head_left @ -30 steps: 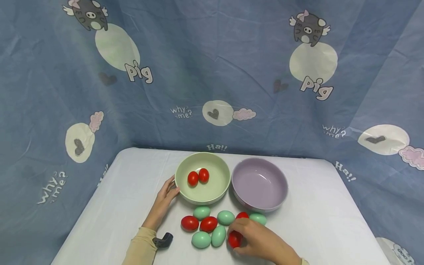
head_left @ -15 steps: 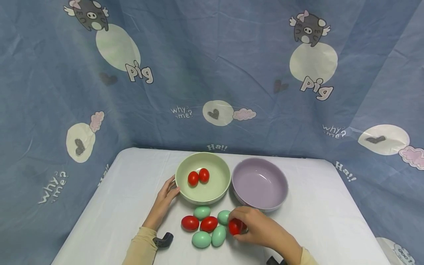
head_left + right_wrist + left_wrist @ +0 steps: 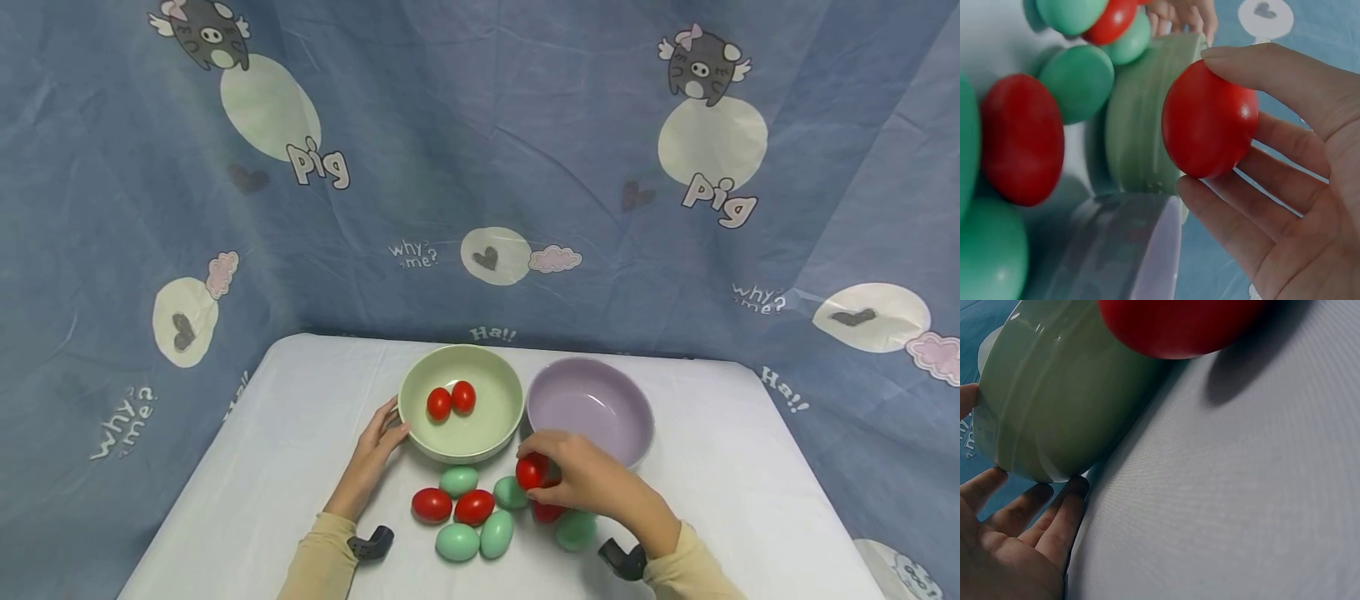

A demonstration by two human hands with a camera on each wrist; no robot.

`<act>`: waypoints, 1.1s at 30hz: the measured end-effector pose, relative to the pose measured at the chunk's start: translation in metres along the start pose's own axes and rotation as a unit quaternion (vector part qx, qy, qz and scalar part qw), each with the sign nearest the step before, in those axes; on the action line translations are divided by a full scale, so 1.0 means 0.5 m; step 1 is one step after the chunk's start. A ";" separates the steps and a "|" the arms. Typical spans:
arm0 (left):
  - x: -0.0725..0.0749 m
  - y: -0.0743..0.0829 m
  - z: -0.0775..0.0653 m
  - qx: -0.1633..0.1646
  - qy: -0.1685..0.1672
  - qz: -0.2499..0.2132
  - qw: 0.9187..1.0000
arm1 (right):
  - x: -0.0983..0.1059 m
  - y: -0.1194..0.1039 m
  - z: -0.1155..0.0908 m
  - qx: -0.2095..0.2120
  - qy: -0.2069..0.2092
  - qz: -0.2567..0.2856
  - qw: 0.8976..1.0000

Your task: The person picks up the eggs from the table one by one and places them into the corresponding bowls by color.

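Head: right hand [image 3: 588, 475] has raised a red egg [image 3: 532, 471] nearer the green bowl [image 3: 483, 433], where two red eggs [image 3: 463, 397] lie; pick-up appears complete, release outstanding. Left wrist: left hand [image 3: 1016, 544], fingers extended, touches that bowl. Right wrist: right hand's grip pinches the egg.

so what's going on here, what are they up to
A person's right hand is holding a red egg off the white table, while the left hand touches the side of a green bowl. Two red eggs are in that bowl. A purple bowl stands to its right, and loose red and green eggs lie in front.
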State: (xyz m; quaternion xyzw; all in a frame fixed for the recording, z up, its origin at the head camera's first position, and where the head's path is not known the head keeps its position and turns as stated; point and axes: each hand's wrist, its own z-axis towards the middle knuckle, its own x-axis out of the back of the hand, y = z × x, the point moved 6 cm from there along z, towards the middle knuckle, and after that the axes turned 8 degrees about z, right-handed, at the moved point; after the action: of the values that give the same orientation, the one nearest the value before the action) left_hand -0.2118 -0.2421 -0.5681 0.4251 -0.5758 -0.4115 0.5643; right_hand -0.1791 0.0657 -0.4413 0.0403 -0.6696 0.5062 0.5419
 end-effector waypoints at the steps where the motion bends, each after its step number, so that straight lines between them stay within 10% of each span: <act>1: 0.000 0.000 0.000 -0.001 0.001 -0.002 1.000 | 0.004 0.001 0.004 0.004 0.003 -0.002 1.000; 33: -0.002 -0.002 -0.001 0.004 -0.003 0.003 1.000 | 0.050 0.030 0.137 -0.006 -0.007 0.002 1.000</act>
State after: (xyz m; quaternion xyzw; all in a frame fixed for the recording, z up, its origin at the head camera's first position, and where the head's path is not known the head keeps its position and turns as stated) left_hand -0.2111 -0.2415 -0.5691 0.4244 -0.5808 -0.4086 0.5618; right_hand -0.2452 0.0360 -0.4248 0.0393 -0.6762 0.5029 0.5369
